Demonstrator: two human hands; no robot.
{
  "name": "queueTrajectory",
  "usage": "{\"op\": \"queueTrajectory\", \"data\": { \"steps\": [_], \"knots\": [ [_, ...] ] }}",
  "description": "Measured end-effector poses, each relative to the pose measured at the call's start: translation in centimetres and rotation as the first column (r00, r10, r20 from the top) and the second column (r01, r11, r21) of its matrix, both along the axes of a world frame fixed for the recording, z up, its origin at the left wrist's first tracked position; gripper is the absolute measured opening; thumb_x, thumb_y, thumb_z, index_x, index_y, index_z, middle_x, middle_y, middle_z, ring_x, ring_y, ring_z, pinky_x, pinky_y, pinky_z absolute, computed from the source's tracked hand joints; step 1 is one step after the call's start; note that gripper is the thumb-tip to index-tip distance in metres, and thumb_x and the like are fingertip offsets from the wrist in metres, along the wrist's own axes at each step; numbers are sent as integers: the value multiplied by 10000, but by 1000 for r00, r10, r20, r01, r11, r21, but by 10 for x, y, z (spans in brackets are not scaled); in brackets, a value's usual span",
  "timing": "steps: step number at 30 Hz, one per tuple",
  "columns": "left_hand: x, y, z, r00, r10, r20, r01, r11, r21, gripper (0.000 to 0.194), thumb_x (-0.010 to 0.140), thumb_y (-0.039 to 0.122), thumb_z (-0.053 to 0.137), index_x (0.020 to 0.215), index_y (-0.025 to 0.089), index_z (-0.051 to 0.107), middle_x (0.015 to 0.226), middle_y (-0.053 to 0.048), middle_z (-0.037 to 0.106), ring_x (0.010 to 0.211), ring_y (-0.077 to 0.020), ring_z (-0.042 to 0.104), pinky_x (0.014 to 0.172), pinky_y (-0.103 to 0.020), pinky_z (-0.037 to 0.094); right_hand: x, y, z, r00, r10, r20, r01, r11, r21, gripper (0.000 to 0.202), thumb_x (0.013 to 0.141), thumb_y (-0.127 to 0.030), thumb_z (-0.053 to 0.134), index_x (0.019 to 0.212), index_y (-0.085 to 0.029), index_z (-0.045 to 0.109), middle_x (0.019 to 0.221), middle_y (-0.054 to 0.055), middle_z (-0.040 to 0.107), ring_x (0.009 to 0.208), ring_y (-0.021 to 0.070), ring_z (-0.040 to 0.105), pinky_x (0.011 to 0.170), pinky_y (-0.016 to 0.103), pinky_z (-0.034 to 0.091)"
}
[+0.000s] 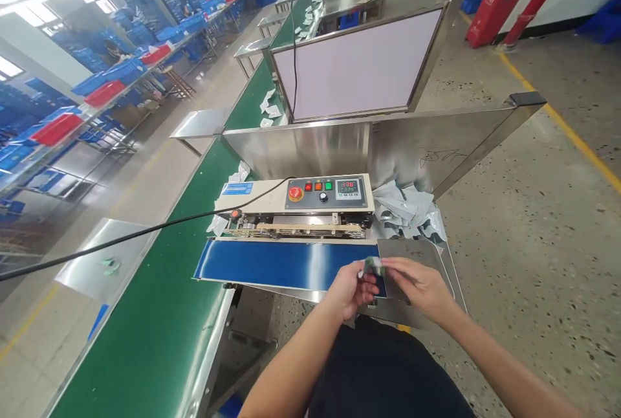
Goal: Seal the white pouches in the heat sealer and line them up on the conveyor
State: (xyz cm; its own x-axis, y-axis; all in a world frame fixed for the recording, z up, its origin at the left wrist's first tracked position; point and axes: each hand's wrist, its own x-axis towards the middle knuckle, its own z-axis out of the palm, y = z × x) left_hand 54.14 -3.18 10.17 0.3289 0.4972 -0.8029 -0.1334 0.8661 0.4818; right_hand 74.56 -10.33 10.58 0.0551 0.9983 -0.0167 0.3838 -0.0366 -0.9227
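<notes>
Between my two hands is a small green and white packet (373, 266), gripped at its edges over the right end of a blue conveyor belt (281, 263). My left hand (353, 290) pinches the packet's left side, its other fingers curled. From the right, my right hand (421, 285) pinches the other side between thumb and fingertips. Just behind the belt stands a band sealing machine (262, 197) with a red stop button, several small buttons and a lit display. A loose pile of silvery-white pouches (407, 211) lies to the right of the machine.
A long green conveyor (179, 288) runs along the left, with white packets on its far part. A steel partition (310, 149) rises behind the machine. A black cable (145, 231) crosses at left. A small metal side table (104, 256) carries green scraps.
</notes>
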Motion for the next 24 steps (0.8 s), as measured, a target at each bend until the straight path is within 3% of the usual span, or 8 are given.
{"op": "queueTrajectory", "data": {
  "steps": [2,4,6,9,11,15,17,24],
  "knots": [
    [-2,-3,-7,979,103,-176,-54,963,266,357,984,520,751,995,164,738,963,-106,761,792,-182,702,669,-249,530,-2,3,-1,982,-182,-46,178,981,-80,518,1024,-725,622,1101,-286,884,1159,102,855,1101,354,800,1034,477,653],
    [-4,-5,-12,949,182,-259,-11,836,549,359,966,489,812,1167,192,783,1234,-136,791,1064,-218,726,906,-278,571,2,8,-1,960,-266,-89,248,953,-174,581,962,-804,672,1090,-277,878,1104,105,856,1030,361,803,926,446,680],
    [-3,-5,-15,963,87,-256,114,728,676,384,971,457,815,1274,220,809,1346,-130,789,1176,-248,710,1038,-317,549,9,11,-4,951,-279,-135,243,941,-234,617,910,-842,714,1056,-265,877,1078,104,856,999,363,802,884,433,686],
    [8,0,-19,954,-96,-285,277,651,707,355,1008,521,739,1058,195,868,1037,-102,828,961,-256,705,916,-322,553,15,13,-14,935,-301,-185,240,925,-293,650,878,-860,717,982,-237,868,1014,109,849,915,354,802,854,456,700],
    [19,7,-25,941,-87,-327,298,672,678,425,993,565,731,838,182,831,813,-67,757,818,-234,648,789,-301,516,16,16,-25,909,-376,-180,300,890,-344,619,861,-830,726,945,-231,857,936,103,837,842,342,798,823,474,711],
    [39,26,-41,960,7,-280,120,892,436,518,918,609,792,635,186,696,604,-12,592,628,-168,515,634,-279,424,14,30,-41,807,-560,-187,429,775,-464,454,804,-694,785,841,-242,814,800,89,801,817,344,804,792,476,723],
    [43,34,-48,976,42,-215,30,947,319,514,834,615,879,632,188,676,583,5,567,573,-141,461,595,-274,393,13,39,-45,774,-600,-202,440,740,-509,410,781,-647,798,811,-239,793,772,85,792,801,342,802,779,476,725],
    [16,43,-52,981,73,-179,-10,943,332,586,783,706,899,645,190,656,562,20,546,539,-119,419,562,-265,347,-11,67,-51,811,-544,-216,365,759,-539,395,778,-623,804,805,-230,767,761,66,778,786,321,791,782,453,716]
  ]
}}
